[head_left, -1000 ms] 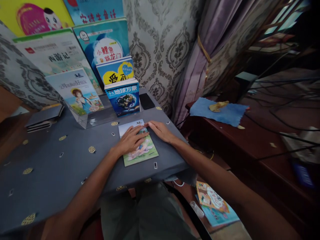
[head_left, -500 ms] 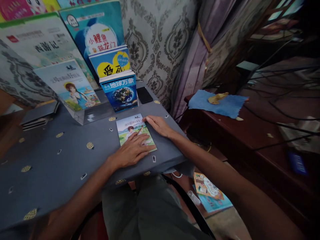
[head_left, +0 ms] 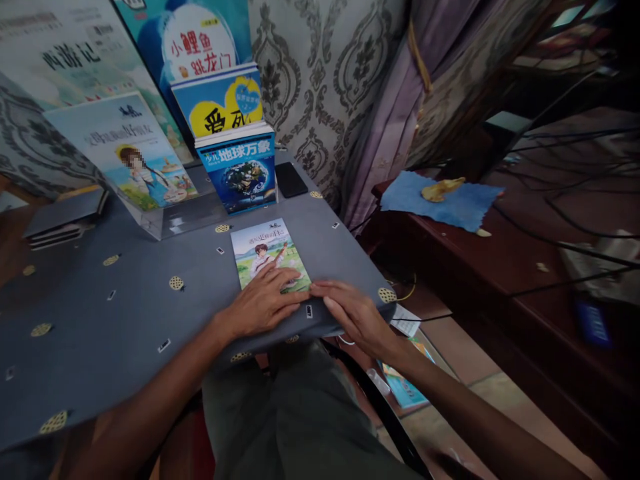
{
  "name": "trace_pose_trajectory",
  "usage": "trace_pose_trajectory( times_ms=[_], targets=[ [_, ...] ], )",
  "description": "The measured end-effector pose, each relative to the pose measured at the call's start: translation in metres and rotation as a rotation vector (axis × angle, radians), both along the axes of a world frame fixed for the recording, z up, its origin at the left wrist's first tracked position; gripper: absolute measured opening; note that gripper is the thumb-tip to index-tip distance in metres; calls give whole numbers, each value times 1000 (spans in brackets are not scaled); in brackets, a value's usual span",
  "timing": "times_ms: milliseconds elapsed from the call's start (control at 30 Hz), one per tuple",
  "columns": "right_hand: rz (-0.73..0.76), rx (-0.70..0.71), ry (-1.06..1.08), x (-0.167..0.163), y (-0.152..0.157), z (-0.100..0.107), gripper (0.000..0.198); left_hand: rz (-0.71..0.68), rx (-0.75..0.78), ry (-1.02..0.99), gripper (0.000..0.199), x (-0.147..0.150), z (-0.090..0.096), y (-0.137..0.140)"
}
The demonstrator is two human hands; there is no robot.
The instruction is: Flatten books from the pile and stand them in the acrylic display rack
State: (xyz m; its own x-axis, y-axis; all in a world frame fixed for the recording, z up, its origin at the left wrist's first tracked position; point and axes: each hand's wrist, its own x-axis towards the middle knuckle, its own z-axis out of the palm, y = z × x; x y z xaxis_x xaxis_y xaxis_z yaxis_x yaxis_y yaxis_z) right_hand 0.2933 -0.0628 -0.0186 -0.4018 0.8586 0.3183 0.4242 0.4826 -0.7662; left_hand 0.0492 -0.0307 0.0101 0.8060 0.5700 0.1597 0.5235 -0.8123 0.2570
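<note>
A thin paperback book [head_left: 263,233] with a drawn figure playing a stringed instrument on its cover lies flat on the table. My left hand [head_left: 267,297] rests across the lower part of the cover, fingers spread out and pressing on it. At the book's lower right corner is my right hand [head_left: 353,313]. Its index fingertip touches or nearly touches that corner, close to my left fingertips, and the thumb sits a little apart below. Part of the cover is hidden under my left hand.
Behind the book stand several upright books, including a blue one with a globe [head_left: 243,173] and one on a clear stand [head_left: 145,160]. A black phone [head_left: 291,180] lies beside them. Dark notebooks [head_left: 67,213] are stacked at left. A blue cloth [head_left: 440,200] covers part of the right-hand bench.
My right hand has slid from the book's upper right corner down to its lower right corner. My left hand stays on the cover. The view has tipped slightly downward.
</note>
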Motion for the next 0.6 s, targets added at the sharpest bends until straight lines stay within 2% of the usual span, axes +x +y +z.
trace_pose_trajectory(
  times_ms=[167, 367, 600],
  targets=[
    [-37, 71, -45, -1, -11, -16, 37, -1, 13, 13, 36, 0, -1, 1],
    [-41, 168, -97, -2, -7, -18, 37, -16, 53, -30, 35, -6, -8, -5],
    [-39, 367, -132, -3, -7, -21, 35, -15, 211, -54, 35, -30, -15, -30]
  ],
)
